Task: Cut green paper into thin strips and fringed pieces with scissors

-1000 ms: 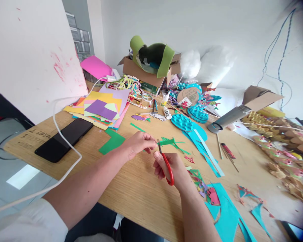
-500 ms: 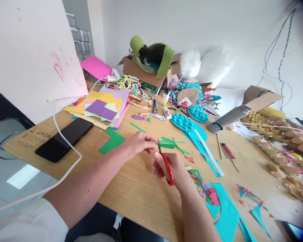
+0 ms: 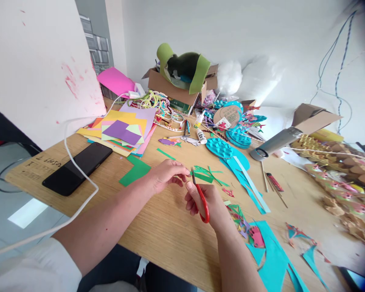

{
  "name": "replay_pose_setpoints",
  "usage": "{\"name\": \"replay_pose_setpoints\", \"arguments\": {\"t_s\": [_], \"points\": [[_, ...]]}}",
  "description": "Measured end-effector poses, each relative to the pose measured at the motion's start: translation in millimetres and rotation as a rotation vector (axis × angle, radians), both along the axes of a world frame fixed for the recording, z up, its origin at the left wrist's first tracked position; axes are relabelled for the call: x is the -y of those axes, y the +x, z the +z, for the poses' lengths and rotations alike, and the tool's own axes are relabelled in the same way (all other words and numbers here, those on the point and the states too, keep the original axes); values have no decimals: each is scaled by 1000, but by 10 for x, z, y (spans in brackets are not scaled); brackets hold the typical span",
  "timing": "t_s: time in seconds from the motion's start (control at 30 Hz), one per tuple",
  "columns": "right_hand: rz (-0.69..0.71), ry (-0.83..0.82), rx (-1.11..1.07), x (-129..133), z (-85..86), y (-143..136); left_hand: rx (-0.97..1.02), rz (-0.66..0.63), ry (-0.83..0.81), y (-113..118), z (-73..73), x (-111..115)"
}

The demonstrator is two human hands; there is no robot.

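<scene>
- Grips red-handled scissors (image 3: 205,203) in right hand (image 3: 215,202), blades just beside left hand (image 3: 168,176).
- Pinches narrowly with left hand near green paper (image 3: 204,177); cannot tell whether holding it.
- Partly hidden by right hand: scissors, at handle end.

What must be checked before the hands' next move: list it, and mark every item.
1. Scissors held in the right hand: ok, the thumb lies along the red handle.
2. Left hand clear of the blades: not ok, its fingertips are close beside them.
3. Green strip held by the left hand: cannot tell, the blades and fingertips overlap its near end.
4. Phone clear of the blades: ok, well off to the left.
5. White cable clear of the scissors: ok.
</scene>
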State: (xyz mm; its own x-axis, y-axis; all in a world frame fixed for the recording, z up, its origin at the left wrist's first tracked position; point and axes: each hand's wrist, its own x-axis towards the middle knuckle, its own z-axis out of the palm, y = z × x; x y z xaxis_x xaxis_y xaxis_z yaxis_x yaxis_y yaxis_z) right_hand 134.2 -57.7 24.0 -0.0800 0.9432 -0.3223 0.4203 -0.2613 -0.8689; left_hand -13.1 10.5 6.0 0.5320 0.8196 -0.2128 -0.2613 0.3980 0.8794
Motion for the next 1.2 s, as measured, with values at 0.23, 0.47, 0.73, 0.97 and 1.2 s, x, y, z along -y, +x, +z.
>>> {"name": "replay_pose_setpoints", "arguments": {"t_s": [0.23, 0.47, 0.73, 0.97, 1.2], "points": [[-10, 12, -2, 3, 6, -13, 26, -40, -9, 33, 29, 39], [-21, 51, 36, 15, 31, -32, 49, 19, -17, 50, -26, 19], [12, 106, -36, 2, -44, -8, 39, -2, 16, 42, -14, 30], [-19, 59, 0, 12, 6, -27, 31, 11, 20, 42, -10, 30], [-28, 35, -6, 12, 13, -37, 35, 64, 1, 40, -10, 22]]}}
